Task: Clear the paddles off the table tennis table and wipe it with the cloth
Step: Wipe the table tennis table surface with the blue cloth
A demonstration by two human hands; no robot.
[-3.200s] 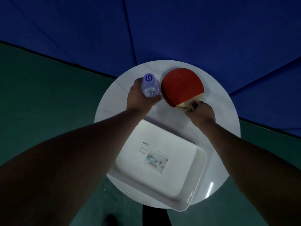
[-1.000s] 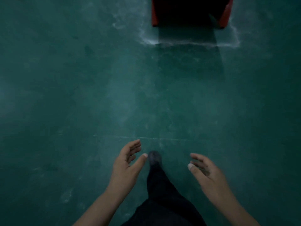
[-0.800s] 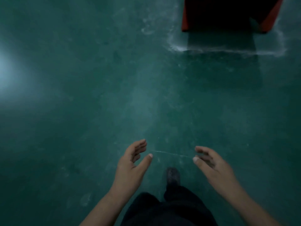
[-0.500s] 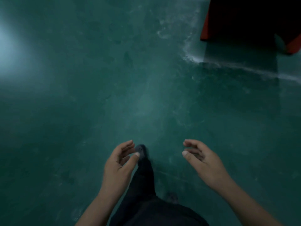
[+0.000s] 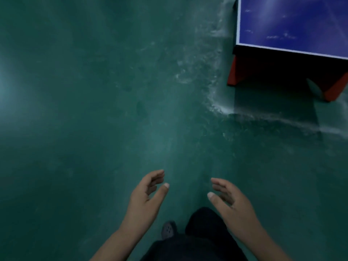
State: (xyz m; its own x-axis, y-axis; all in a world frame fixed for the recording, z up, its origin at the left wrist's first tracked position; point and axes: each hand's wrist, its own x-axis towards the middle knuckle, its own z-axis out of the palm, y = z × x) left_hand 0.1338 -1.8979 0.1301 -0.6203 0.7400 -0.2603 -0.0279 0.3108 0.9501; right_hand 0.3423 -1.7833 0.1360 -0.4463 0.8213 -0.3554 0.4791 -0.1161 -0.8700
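At upper right, well beyond the empty, loosely spread left hand and right hand, stands the table tennis table.

Dim, soft-focus view: pale glare far left of the left hand, dark shadow beyond the right hand.

Blue table tennis table corner, white-edged, dusty, upper right
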